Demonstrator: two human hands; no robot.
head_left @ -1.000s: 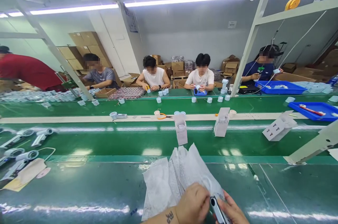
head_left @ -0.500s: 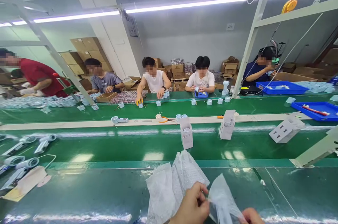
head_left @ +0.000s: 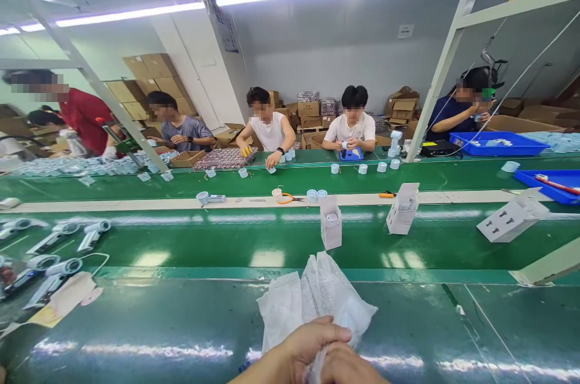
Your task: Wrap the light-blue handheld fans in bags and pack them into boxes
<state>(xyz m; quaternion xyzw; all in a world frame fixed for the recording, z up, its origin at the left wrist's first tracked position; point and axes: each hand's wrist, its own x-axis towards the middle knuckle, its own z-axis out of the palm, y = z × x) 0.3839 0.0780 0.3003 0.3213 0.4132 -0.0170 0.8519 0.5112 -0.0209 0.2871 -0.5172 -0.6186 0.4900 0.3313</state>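
Observation:
At the bottom centre my left hand (head_left: 312,342) and my right hand (head_left: 347,366) are together, fingers closed on a translucent plastic bag (head_left: 321,366). Part of the bag shows between them; a pale shape just beyond my fingers is blurred under the plastic. More white translucent bags (head_left: 281,305) lie flat on the green table (head_left: 181,323), directly beyond my hands. Past them an open white box (head_left: 331,230) stands upright on the green belt (head_left: 190,251), with a pale item inside.
Two further open white boxes, one upright (head_left: 402,215) and one tilted (head_left: 510,221), stand at right. Grey-white handheld devices (head_left: 57,239) lie at left. Several people sit or stand across the line. A metal post (head_left: 548,263) rises at right. Orange-handled pliers (head_left: 287,198) lie on the strip.
My hands have come together, the right moving left. The bag between them has gathered up and swung left over the other bags. The view has shifted slightly; across the line, people's arms have moved.

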